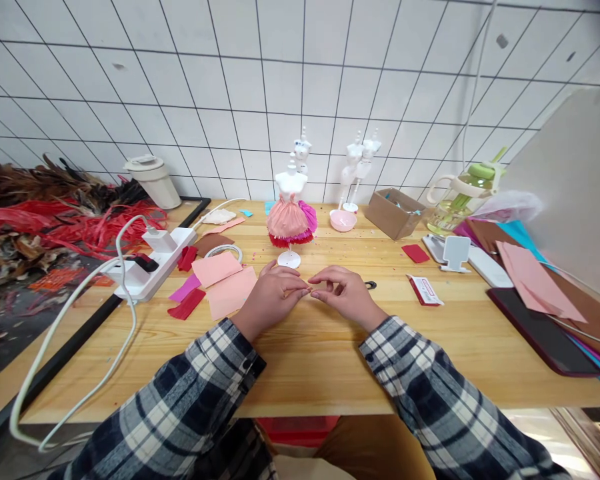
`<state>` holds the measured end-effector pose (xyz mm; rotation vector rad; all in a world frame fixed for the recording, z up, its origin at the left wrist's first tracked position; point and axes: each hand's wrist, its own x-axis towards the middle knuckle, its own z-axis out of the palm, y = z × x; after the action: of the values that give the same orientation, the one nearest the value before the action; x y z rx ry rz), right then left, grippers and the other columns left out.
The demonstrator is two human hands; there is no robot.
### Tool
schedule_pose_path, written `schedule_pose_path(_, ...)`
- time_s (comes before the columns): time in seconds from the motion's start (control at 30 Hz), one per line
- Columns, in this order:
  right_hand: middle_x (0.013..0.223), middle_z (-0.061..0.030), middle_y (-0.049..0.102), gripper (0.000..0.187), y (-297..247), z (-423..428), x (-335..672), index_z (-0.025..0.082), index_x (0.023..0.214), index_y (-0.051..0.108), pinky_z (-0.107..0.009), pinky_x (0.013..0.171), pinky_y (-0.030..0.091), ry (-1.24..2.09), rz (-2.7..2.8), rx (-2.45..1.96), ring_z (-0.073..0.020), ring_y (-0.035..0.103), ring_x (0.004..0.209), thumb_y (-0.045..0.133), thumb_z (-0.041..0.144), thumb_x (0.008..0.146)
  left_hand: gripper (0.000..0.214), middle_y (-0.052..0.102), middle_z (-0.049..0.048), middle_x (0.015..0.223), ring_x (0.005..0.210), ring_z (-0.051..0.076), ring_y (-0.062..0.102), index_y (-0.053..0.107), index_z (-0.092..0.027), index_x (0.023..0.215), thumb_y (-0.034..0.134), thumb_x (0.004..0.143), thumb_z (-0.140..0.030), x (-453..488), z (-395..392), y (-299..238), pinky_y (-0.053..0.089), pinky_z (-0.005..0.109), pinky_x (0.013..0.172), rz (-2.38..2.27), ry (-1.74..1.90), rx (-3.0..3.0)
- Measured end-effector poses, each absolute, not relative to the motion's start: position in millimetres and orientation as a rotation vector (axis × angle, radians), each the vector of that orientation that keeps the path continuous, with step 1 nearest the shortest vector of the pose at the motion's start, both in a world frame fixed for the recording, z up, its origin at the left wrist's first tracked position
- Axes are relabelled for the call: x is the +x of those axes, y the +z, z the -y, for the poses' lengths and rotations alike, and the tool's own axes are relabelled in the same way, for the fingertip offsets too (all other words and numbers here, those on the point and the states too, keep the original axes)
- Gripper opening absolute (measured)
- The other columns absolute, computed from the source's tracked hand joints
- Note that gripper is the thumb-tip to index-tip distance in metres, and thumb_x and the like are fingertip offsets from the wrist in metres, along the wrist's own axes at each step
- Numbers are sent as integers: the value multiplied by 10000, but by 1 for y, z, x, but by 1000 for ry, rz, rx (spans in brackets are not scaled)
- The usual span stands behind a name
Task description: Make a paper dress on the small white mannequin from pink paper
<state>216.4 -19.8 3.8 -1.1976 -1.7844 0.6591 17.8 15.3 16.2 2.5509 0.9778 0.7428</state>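
Observation:
Over the middle of the table, my left hand and my right hand meet at the fingertips. Both pinch at something tiny between them, too small to name. Just beyond my hands a white mini dress form stands upright on a round base. It wears a gathered peach paper skirt with red and magenta layers showing beneath. Peach paper pieces lie left of my left hand, beside a red paper strip. A small black-handled tool is partly hidden behind my right hand.
A white power strip with looping cables sits at left, near a lidded cup. Behind are more dress forms, a pink bowl and a cardboard box. At right lie a phone, a phone stand and coloured paper.

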Motion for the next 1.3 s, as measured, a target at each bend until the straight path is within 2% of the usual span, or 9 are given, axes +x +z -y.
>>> schedule_pose_path(0.23,735,-10,634,137,-1,19,214,190,786,686,-231,581,400,512,1862,-1290,-104,510,610,648,319,814,241,741,19,924,980,196,629,741,-261,874,518,903,-346,20,-16,9,246,479,1086,-959,755,2570)
schedule_pose_path(0.33,735,-4,613,120,-2,19,212,182,796,665,-227,571,391,462,1816,-1320,-96,491,583,621,291,820,264,710,57,1103,1148,231,564,701,-238,1069,554,882,-351,21,-16,8,296,457,1080,-955,814,2556)
schedule_pose_path(0.43,770,-11,623,126,-1,20,211,181,792,654,-224,560,399,472,1734,-1337,-92,478,560,603,291,824,445,605,95,1303,1294,278,446,626,-217,1218,644,813,-402,21,-15,10,295,478,1093,-1002,858,2549)
schedule_pose_path(0.73,758,-12,625,129,3,24,204,184,775,666,-228,544,390,446,1698,-1306,-91,460,540,621,295,823,171,712,17,1105,1218,245,528,744,-284,879,592,865,-362,22,-11,12,176,534,1125,-1146,989,2568)
schedule_pose_path(0.87,741,-15,628,148,3,24,203,186,777,678,-240,539,389,459,1710,-1293,-94,458,534,638,323,817,137,732,-6,1043,1173,230,563,739,-287,860,602,858,-295,21,-12,12,178,535,1129,-1130,1023,2562)
schedule_pose_path(0.93,783,-26,656,160,4,21,210,189,819,693,-243,545,400,524,1727,-1269,-101,483,558,630,336,820,132,740,-3,1006,1144,231,580,738,-276,863,607,853,-281,21,-13,12,223,526,1118,-1100,1036,2555)
schedule_pose_path(1.07,945,-48,696,246,4,8,246,195,975,700,-259,589,426,506,1581,-1414,-132,540,660,578,361,840,138,744,34,948,1058,223,618,742,-232,832,621,841,-298,21,-17,10,435,420,982,-1003,1121,2483)
schedule_pose_path(1.17,916,-48,691,212,0,-2,275,199,895,716,-295,692,427,234,1581,-1692,-161,550,730,588,350,818,137,742,45,926,984,215,640,739,-214,802,633,831,-296,21,-18,10,475,393,926,-984,1158,2444)
schedule_pose_path(1.3,910,-62,679,172,-5,-5,293,218,831,733,-320,803,387,133,1860,-1932,-211,557,904,587,306,817,138,740,42,912,939,203,647,735,-211,795,627,835,-288,22,-16,11,477,388,912,-972,1136,2444)
